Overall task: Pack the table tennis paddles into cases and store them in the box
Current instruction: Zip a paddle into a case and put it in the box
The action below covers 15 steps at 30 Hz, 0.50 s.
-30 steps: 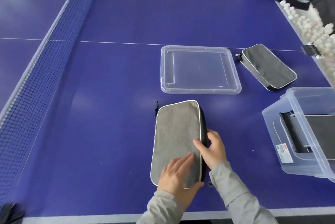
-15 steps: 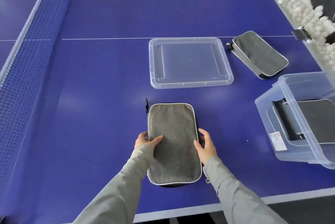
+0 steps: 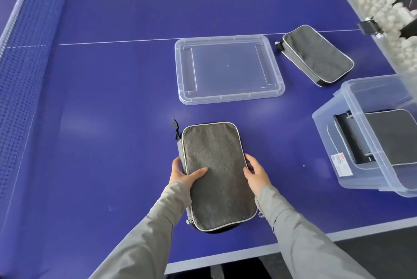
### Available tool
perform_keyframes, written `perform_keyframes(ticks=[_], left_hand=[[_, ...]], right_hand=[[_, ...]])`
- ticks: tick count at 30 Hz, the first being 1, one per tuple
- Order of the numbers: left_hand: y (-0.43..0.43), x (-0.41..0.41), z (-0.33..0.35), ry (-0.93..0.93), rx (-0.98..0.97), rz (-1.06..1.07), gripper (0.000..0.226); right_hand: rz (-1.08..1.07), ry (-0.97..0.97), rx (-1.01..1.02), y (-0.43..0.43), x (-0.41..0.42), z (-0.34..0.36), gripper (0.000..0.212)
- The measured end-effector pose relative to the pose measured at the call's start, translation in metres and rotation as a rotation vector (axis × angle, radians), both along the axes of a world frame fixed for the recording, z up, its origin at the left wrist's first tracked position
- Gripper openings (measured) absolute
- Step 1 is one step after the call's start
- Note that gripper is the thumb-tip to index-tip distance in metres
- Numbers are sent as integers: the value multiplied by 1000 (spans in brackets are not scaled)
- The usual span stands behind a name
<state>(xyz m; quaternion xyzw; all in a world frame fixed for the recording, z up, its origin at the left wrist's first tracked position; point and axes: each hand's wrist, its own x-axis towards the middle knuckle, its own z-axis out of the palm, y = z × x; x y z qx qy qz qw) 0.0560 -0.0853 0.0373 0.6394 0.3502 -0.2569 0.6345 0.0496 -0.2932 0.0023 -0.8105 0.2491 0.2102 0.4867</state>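
A grey paddle case [image 3: 216, 166] with a silver edge lies zipped near the front of the blue table. My left hand [image 3: 182, 172] grips its left side, thumb on top. My right hand [image 3: 256, 171] holds its right side, fingers curled round the edge. A clear plastic box [image 3: 352, 166] stands at the right with another grey case [image 3: 390, 136] inside it. A third grey case [image 3: 318, 54] lies at the back right.
The box's clear lid [image 3: 228, 67] lies flat behind the case I hold. A trough of white balls [image 3: 372, 5] runs along the right edge. The net [image 3: 24, 57] crosses the left side. The table's front edge [image 3: 225, 256] is close to me.
My left hand slid from the case's top to its left side, and my right hand settled on the right side. The case now sits straight between both hands.
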Motion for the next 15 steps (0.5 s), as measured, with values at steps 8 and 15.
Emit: perform_keyframes(ticks=[8,15], left_hand=[[-14,-8,7,-81,-41,153,92],[-30,6,26,-89,-80,476,85]], right_hand=[[-12,-228,-267,5,-9,28,52],[135,-908,-565,21,-93,72,24]])
